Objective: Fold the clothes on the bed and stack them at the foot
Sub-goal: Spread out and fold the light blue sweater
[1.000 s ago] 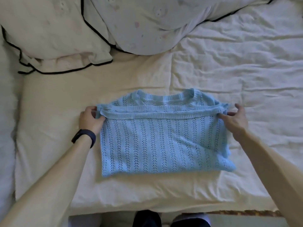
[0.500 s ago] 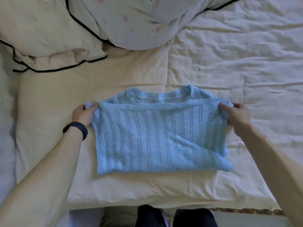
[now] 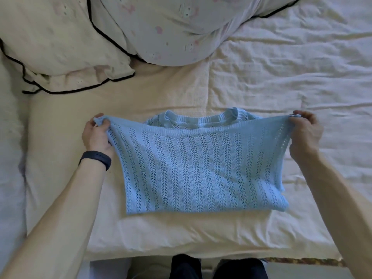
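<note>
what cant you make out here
Head view, the only one:
- blue sweater sleeves: hidden under its lifted top layer.
- fingers of the left hand and right hand: partly wrapped in the hem corners.
- other clothes or a stack on the bed: beyond the frame edges, if any.
- pillow print: too blurred.

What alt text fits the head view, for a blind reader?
A left hand and a right hand each pinch a corner of a light blue knitted sweater, holding its upper edge raised off a cream bed. A cream pillow and a patterned pillow lie beyond it.
</note>
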Tool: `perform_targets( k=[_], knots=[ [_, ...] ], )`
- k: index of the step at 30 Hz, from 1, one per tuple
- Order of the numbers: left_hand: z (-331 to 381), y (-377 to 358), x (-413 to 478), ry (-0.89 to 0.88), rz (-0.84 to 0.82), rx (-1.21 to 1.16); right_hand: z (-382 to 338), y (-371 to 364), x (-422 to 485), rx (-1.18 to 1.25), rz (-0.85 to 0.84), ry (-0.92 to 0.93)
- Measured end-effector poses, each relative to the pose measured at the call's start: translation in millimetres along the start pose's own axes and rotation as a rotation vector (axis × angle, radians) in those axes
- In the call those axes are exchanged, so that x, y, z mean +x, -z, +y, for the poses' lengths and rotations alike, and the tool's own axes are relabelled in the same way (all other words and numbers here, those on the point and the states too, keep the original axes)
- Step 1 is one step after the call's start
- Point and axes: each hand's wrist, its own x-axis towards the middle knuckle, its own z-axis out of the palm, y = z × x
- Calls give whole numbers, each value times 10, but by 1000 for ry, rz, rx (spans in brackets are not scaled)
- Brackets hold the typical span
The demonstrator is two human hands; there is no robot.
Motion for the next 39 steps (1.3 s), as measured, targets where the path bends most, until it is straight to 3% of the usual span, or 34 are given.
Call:
perform_targets(
  k=[3, 8, 12, 13, 15, 18, 20, 22, 24, 28, 32, 36, 39],
  knots=[
    [32, -21, 98, -1, 67, -37, -75, -112, 46, 28, 39, 52],
    [-139, -140, 230, -46, 99, 156, 76, -276, 179, -171, 24, 70],
    [-237, -182, 199, -69, -5, 339, 222, -197, 106, -336, -84, -40],
    [-249, -179, 163, -121, -10, 479, 240, -174, 73, -400, -89, -52],
    [-265, -175, 57, -395, -18, 912, 228, -172, 21, -647, -72, 60],
    [-279, -285, -102, -862, -290, 1305, 148, -283, -64, -971, -201, 431],
    [-315, -386, -152, -964, -467, 1471, 79, -405, -99, -1088, -361, 590],
    [-346, -439, -171, -968, -496, 1607, 16, -504, -102, -1233, -455, 682],
    [-337, -457, -163, -953, -433, 1653, -47, -538, -78, -1339, -441, 759],
    [-242, -441, -122, -1124, -338, 1633, -105, -477, -39, -1400, -388, 853],
    [-123, -453, -74, -1172, -312, 1575, -138, -413, -13, -1356, -332, 845],
    [-95, -522, -50, -1148, -324, 1565, -164, -410, -33, -1397, -476, 754],
    [-91, -561, -58, -1188, -262, 1531, -133, -379, -42, -1412, -441, 796]
  ],
)
